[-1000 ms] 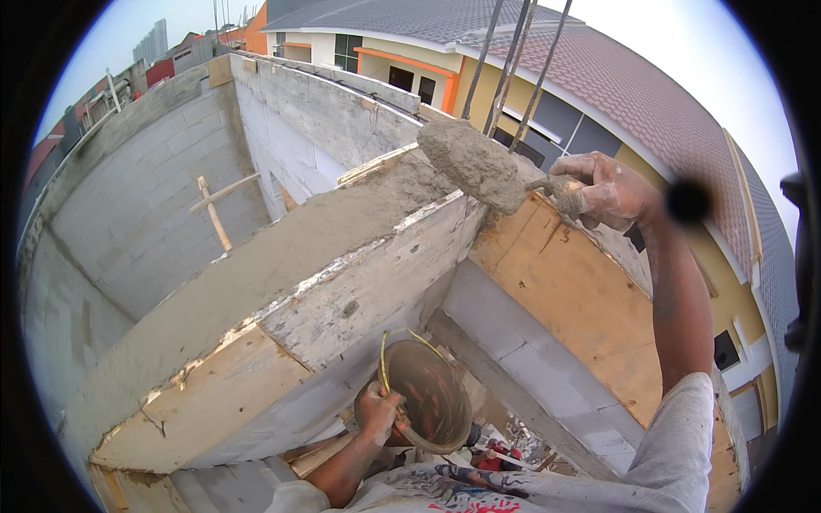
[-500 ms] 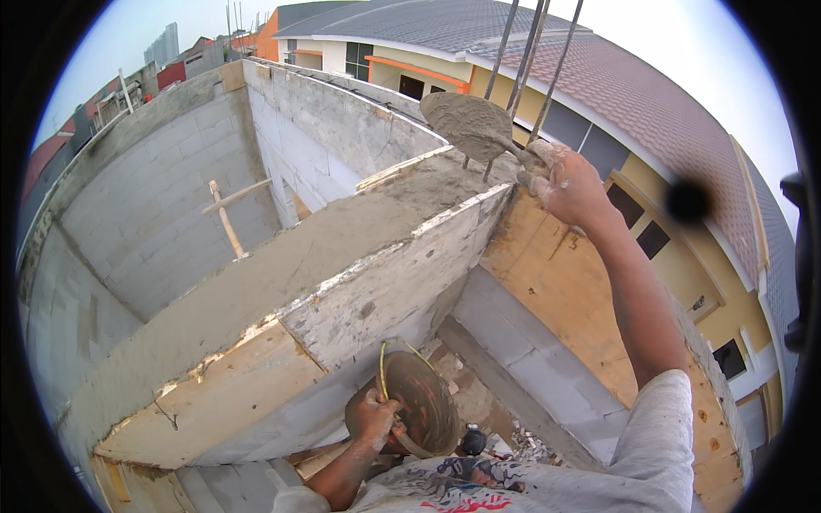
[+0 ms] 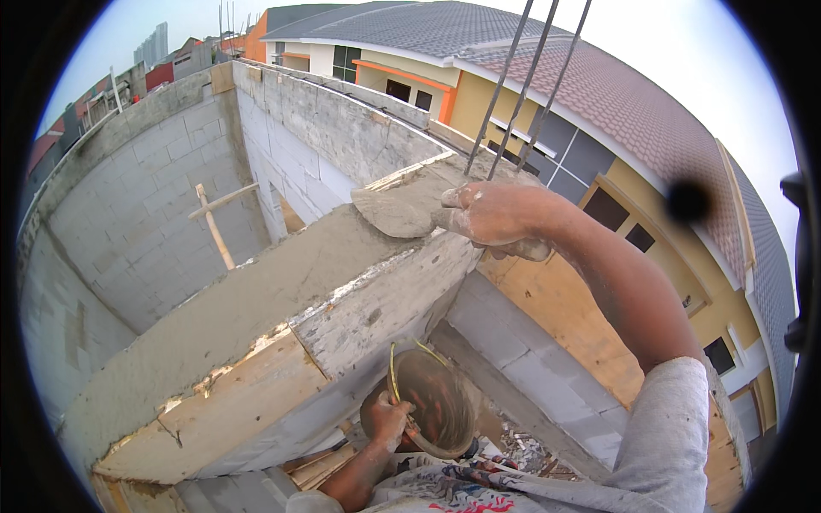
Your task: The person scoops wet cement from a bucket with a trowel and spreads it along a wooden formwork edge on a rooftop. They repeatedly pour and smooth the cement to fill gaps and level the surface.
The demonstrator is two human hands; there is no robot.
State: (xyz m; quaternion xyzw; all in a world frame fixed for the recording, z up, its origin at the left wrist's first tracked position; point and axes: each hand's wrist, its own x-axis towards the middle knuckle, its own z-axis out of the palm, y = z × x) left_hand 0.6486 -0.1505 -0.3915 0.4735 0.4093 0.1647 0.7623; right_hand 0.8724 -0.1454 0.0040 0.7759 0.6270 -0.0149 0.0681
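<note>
My right hand point(image 3: 500, 215) is closed round the handle of a trowel at the far end of the wall top. The trowel's grey blade point(image 3: 395, 212) lies low against the wet concrete point(image 3: 291, 265) that fills the top of the wall. Below, beside the boards, my left hand point(image 3: 395, 421) grips the rim area of a dark bucket point(image 3: 428, 398), near its yellow handle. The bucket tilts, and its inside is smeared with mortar. Wooden formwork point(image 3: 231, 406) and a mortar-spotted board point(image 3: 376, 321) edge the near side of the concrete.
Steel rebars point(image 3: 513, 90) rise from the wall's far corner. A plywood panel point(image 3: 560, 295) runs off to the right. A wooden brace point(image 3: 214, 224) stands in the walled space at left. Rubble point(image 3: 526, 453) lies far below, beside block walls. Tiled-roof houses stand beyond.
My right hand has come down and left with the trowel, its blade turned from raised and facing me to low on the concrete. My left hand still holds the bucket.
</note>
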